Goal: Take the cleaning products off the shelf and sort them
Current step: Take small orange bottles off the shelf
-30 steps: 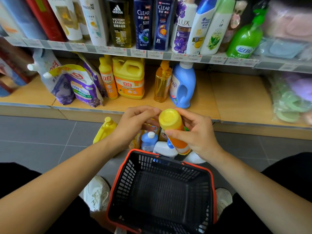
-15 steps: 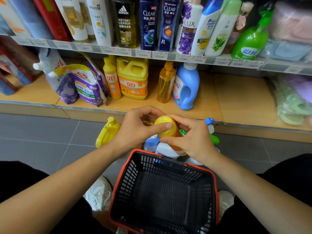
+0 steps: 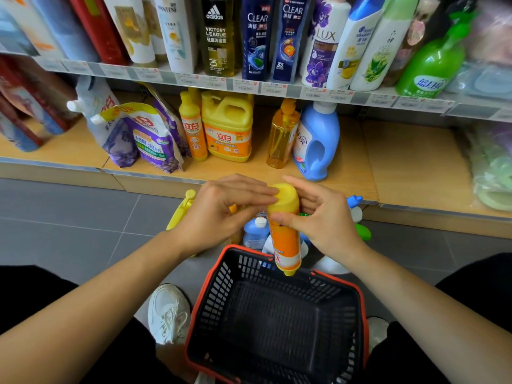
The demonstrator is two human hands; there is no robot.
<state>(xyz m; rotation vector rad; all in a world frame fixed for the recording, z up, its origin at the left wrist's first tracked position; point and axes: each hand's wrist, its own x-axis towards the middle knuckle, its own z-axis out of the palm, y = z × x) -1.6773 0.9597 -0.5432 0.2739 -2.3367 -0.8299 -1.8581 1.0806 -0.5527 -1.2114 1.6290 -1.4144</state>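
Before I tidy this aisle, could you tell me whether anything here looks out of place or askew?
Yes: the purple refill pouches on the lower shelf slump sideways instead of standing, and several bottles sit on the floor behind the basket.

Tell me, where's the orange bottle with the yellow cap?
Centre of the head view: the orange bottle is held between the left hand and right hand, above the far rim of the black basket.
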